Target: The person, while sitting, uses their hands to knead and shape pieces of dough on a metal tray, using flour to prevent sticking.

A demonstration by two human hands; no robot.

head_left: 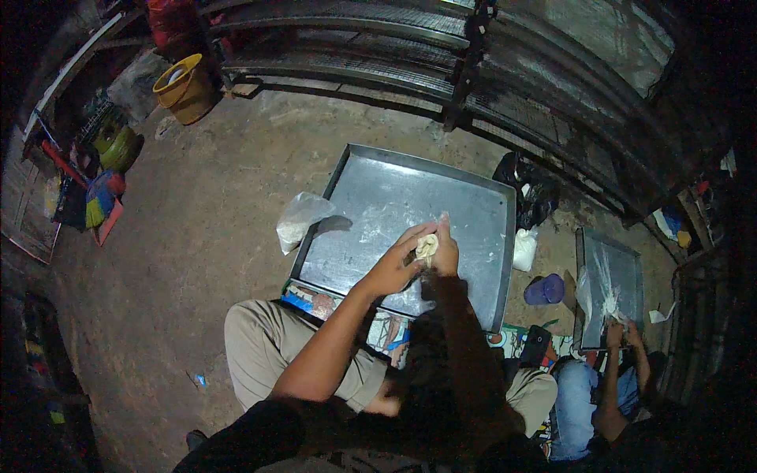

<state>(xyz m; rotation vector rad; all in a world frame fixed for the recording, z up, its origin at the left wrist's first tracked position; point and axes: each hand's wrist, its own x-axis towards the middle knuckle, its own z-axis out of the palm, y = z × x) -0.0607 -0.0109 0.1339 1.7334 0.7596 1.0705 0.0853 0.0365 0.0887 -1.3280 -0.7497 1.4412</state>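
A small pale lump of dough (426, 247) sits between my two hands, above a large metal tray (378, 181) dusted with white powder. My left hand (393, 266) is curled round the dough's left side. Against its other side presses my right hand (446, 251), with whitened fingertips pointing away from me. The palms and the underside of the dough are hidden. A clear plastic bag of white powder (298, 225) leans on the tray's left edge.
To the right stand a white bag (524, 250), a purple cup (544, 290) and a phone (535, 345). Another person's hands (623, 333) work at a second tray (619, 268). A yellow bucket (187, 91) stands at the far left, near metal racks (347, 59).
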